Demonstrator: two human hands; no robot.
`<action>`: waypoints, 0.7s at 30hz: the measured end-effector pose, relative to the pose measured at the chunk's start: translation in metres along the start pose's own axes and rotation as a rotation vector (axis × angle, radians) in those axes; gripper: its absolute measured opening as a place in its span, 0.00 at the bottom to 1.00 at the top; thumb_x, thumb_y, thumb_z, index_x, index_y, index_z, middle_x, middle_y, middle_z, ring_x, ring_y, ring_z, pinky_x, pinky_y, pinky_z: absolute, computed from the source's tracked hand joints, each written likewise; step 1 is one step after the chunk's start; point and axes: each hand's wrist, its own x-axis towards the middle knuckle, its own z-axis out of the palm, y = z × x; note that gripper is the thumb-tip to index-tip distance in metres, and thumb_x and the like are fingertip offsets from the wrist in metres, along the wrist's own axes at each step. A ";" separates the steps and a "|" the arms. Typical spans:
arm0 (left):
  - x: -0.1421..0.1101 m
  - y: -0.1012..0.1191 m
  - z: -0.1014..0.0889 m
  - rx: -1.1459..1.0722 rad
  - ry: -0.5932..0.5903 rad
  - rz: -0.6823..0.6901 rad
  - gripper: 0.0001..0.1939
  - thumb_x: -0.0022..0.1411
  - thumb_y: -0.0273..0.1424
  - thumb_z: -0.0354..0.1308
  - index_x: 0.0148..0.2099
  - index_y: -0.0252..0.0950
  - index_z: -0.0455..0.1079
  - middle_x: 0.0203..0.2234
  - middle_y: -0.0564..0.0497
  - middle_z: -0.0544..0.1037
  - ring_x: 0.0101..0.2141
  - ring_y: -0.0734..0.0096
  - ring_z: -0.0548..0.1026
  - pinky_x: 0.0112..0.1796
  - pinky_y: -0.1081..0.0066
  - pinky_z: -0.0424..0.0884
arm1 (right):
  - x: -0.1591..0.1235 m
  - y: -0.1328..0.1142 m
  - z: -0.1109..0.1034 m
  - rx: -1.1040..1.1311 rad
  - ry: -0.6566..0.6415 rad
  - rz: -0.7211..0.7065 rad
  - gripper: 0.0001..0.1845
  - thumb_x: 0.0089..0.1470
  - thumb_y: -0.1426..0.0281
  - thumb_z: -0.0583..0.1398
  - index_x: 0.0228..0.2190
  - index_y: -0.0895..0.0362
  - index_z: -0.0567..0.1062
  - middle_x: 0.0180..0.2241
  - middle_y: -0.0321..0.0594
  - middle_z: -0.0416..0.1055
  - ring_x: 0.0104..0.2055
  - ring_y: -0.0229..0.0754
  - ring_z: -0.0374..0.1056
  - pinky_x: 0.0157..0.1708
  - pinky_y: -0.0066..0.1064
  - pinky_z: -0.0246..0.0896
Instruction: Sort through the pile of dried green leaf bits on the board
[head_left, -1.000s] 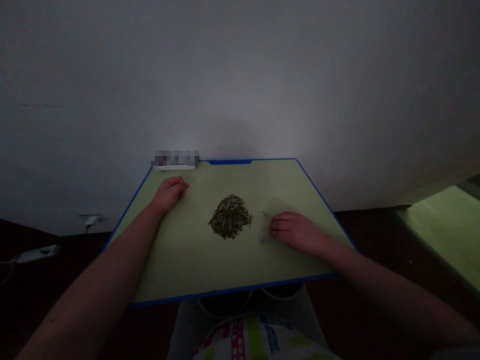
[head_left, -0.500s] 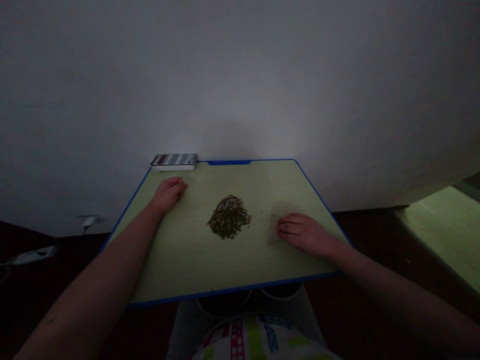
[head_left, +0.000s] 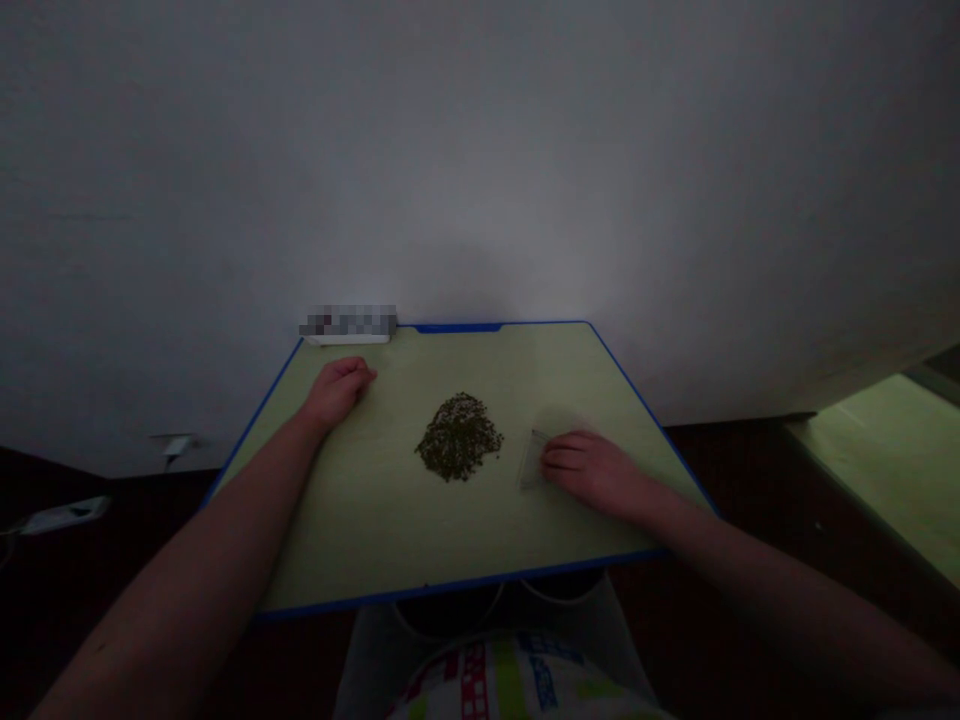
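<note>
A heap of small dark green and brown grains or beans [head_left: 459, 437] lies in the middle of the pale table [head_left: 375, 540]. My right hand [head_left: 592, 470] is closed over a clear plastic box [head_left: 531, 468] to the right of the heap; its near edge sticks out past my fingertips, and the rest is hidden under the hand. My left hand [head_left: 339, 392] rests on the table to the heap's upper left, curled into a fist, with nothing visible in it.
A white box-like object [head_left: 349, 325], its top blurred out, stands at the table's far left corner. A blue rim [head_left: 457, 327] edges the table, which abuts a grey wall [head_left: 480, 180]. A plug [head_left: 177, 447] and a power strip [head_left: 67, 513] are at the lower left.
My right hand has slid a little left with the clear plastic box, closer to the heap. My left hand and the heap have stayed in place.
</note>
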 end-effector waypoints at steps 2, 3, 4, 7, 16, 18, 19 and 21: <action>0.000 0.000 0.000 -0.025 0.001 -0.009 0.14 0.49 0.35 0.56 0.18 0.37 0.56 0.11 0.58 0.57 0.14 0.80 0.53 0.17 0.74 0.49 | -0.008 0.001 -0.001 -0.013 0.010 0.003 0.11 0.58 0.73 0.54 0.35 0.56 0.77 0.37 0.39 0.76 0.44 0.44 0.67 0.42 0.37 0.62; 0.000 0.000 0.000 -0.037 -0.001 -0.013 0.14 0.48 0.34 0.56 0.18 0.37 0.56 0.11 0.58 0.56 0.14 0.80 0.53 0.17 0.74 0.49 | -0.012 0.002 -0.002 -0.021 0.015 0.005 0.11 0.58 0.73 0.54 0.35 0.56 0.77 0.37 0.39 0.76 0.44 0.44 0.67 0.43 0.37 0.63; -0.001 0.001 0.000 -0.038 -0.004 -0.013 0.13 0.48 0.34 0.56 0.18 0.37 0.56 0.11 0.58 0.56 0.14 0.80 0.53 0.17 0.73 0.49 | -0.015 0.003 -0.003 -0.028 0.020 0.007 0.12 0.59 0.74 0.54 0.35 0.56 0.77 0.37 0.39 0.76 0.44 0.43 0.67 0.43 0.37 0.63; -0.002 0.005 0.001 -0.033 0.000 -0.010 0.13 0.47 0.33 0.56 0.18 0.37 0.55 0.11 0.58 0.57 0.15 0.79 0.53 0.17 0.73 0.49 | -0.025 0.007 -0.004 -0.036 0.039 0.014 0.13 0.59 0.74 0.53 0.37 0.55 0.77 0.38 0.39 0.76 0.44 0.43 0.67 0.43 0.38 0.63; -0.003 0.008 0.003 -0.039 0.010 -0.035 0.14 0.48 0.34 0.56 0.18 0.36 0.57 0.10 0.59 0.56 0.14 0.80 0.52 0.17 0.73 0.47 | -0.040 0.006 -0.004 -0.048 0.091 -0.041 0.15 0.60 0.74 0.51 0.37 0.56 0.77 0.38 0.38 0.77 0.45 0.42 0.68 0.43 0.36 0.64; -0.002 0.005 0.002 -0.044 -0.002 -0.021 0.15 0.48 0.35 0.56 0.18 0.37 0.56 0.10 0.59 0.56 0.14 0.80 0.52 0.17 0.73 0.48 | -0.041 0.005 -0.005 -0.041 0.082 -0.044 0.15 0.61 0.74 0.51 0.38 0.56 0.77 0.39 0.38 0.77 0.45 0.42 0.68 0.43 0.37 0.65; -0.001 0.003 0.001 -0.047 -0.007 -0.013 0.15 0.48 0.35 0.56 0.18 0.37 0.55 0.11 0.59 0.56 0.15 0.80 0.52 0.18 0.73 0.48 | -0.042 0.005 -0.005 -0.030 0.069 -0.040 0.15 0.61 0.74 0.50 0.38 0.56 0.77 0.39 0.39 0.77 0.45 0.42 0.68 0.43 0.37 0.65; 0.000 0.001 0.001 -0.044 -0.010 -0.003 0.15 0.48 0.36 0.56 0.18 0.37 0.55 0.11 0.58 0.56 0.15 0.79 0.53 0.18 0.73 0.48 | -0.044 0.005 -0.006 -0.002 0.044 -0.029 0.16 0.61 0.74 0.50 0.39 0.56 0.77 0.40 0.40 0.77 0.46 0.42 0.68 0.44 0.38 0.65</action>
